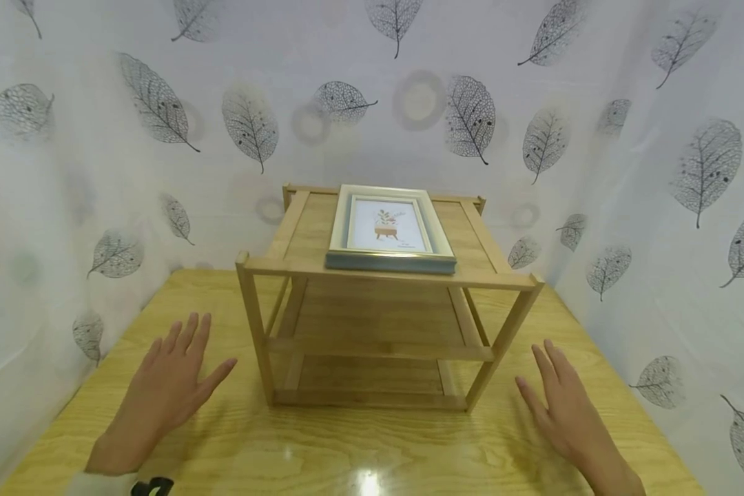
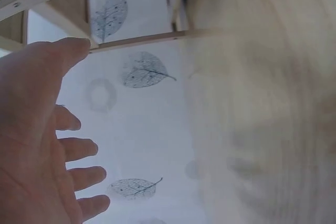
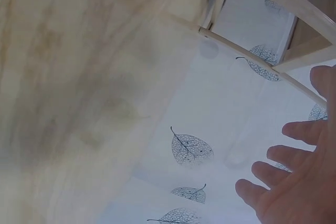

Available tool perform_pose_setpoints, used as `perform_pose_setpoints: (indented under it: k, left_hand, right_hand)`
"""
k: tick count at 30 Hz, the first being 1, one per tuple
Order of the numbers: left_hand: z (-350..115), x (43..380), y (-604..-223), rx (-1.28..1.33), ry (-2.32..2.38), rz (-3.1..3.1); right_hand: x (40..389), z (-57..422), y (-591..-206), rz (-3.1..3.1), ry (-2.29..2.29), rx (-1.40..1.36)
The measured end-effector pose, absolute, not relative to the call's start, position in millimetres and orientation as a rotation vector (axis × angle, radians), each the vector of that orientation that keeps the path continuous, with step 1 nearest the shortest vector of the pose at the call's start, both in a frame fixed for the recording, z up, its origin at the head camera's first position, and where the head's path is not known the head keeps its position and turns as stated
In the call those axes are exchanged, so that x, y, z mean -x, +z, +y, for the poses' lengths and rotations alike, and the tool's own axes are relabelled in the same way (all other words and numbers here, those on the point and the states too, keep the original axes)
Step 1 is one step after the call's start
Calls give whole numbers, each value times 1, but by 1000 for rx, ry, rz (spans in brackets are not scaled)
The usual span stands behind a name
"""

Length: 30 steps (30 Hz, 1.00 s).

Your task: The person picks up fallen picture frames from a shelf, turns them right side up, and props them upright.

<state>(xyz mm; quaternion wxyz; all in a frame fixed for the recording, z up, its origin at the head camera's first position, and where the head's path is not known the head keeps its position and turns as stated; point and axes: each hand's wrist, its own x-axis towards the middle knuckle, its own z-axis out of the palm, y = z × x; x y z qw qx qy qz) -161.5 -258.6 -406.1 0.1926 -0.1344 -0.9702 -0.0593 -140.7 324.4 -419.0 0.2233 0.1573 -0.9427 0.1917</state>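
Note:
A three-tier wooden shelf [image 1: 384, 351] stands in the middle of the head view. On its top tier lies a picture frame [image 1: 390, 231] with a pale, gold-edged border and a plant print, face up. My left hand [image 1: 167, 389] is held to the left of the shelf, fingers straight and thumb spread, holding nothing. To the right of the shelf my right hand [image 1: 570, 410] is likewise extended with nothing in it. Both wrist views show the left palm [image 2: 31, 145] and right palm [image 3: 304, 182] bare, apart from the shelf's rails.
The shelf stands on a yellow wood-grain table [image 1: 322, 448]. A white curtain [image 1: 359, 131] printed with grey leaves surrounds the table at the back and both sides. A dark band [image 1: 151, 486] sits at the left wrist.

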Motion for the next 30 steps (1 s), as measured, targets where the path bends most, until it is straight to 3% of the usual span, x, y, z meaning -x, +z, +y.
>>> perform_pose_setpoints:
  k: [12,23,30]
  left_hand:
    - [-262,171,-360,344,-453,-2713]
    - [-249,185,-282,208,-651,-2722]
    - [-235,193,-228,164,-765,-2633]
  right_hand:
    - [156,332,-369,-2589,611,-440]
    - [176,329,-297,-2366,526,-468]
    - [188,314,-243,-2254,605,-319]
